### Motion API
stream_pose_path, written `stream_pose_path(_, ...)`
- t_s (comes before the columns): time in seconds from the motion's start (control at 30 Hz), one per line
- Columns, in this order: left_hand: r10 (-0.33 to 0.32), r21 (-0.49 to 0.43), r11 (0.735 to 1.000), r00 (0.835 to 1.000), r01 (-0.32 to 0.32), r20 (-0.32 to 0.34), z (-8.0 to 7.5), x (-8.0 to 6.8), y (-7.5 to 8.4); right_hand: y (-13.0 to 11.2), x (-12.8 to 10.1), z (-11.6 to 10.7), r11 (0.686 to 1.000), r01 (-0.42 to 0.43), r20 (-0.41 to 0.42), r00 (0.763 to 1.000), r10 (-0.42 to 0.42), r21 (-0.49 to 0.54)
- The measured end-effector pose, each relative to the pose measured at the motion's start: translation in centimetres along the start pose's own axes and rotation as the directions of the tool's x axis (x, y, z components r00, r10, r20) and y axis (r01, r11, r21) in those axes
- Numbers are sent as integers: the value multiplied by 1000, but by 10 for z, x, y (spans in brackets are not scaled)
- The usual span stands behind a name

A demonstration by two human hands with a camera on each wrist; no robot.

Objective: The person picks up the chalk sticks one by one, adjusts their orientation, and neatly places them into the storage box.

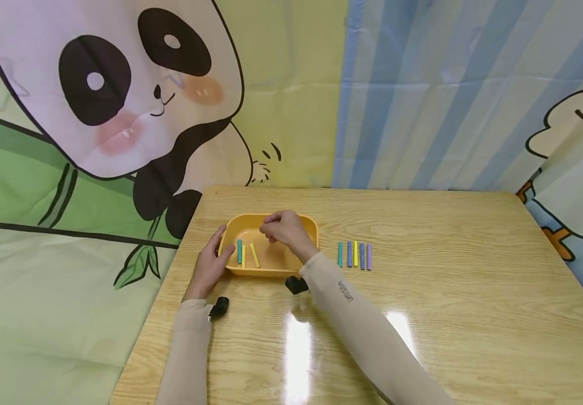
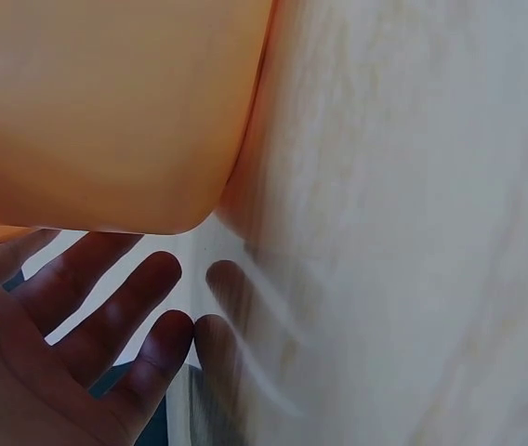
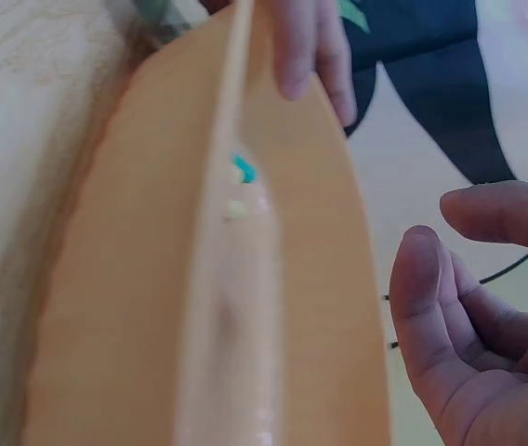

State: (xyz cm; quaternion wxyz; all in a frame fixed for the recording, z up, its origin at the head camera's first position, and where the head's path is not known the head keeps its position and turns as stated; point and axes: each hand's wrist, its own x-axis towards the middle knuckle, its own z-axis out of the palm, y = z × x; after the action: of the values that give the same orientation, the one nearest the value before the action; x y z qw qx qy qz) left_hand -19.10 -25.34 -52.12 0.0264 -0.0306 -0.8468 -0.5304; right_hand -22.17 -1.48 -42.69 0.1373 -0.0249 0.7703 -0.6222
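Orange tray [image 1: 271,269] sits toward the worktop's [image 1: 448,315] far-left part, well in from the edges. Left hand [image 1: 210,261] lies against the tray's left wall, fingers straight and spread, thumb at the rim; likely steadying the tray so it does not slide, though that is a judgement. The left wrist view shows the same fingers [image 2: 106,316] fanned flat on the worktop beside the tray's rounded corner, so this grip is open and curls round nothing. Right hand [image 1: 283,228] hovers over the tray's far-middle, fingers loosely bent downward above the interior. In the right wrist view its fingertips [image 3: 431,307] stand apart with a gap between thumb and forefinger and nothing seen between them; the grip reads as relaxed and empty. Inside the tray, near its left end, lie three sticks: teal [image 1: 239,251], a yellow one just beside it [image 1: 243,256], and another yellow [image 1: 254,255], slightly angled. Right of the tray, apart from it, a neat row of five sticks [image 1: 354,255] lies parallel on the worktop, presumably a supply kept within the right hand's reach.
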Motion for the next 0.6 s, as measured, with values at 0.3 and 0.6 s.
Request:
stream_pose_path(0.3, -1, 3, 1000, 1000, 1, -2, 1, -1, 1, -10, -12, -26, 999, 32, -17, 999, -33, -33)
stream_pose_path(0.6, -6, -5, 1000, 1000, 6, 10, 0, -1, 1, -4, -18, -50, 998, 38, -71, 997, -41, -46)
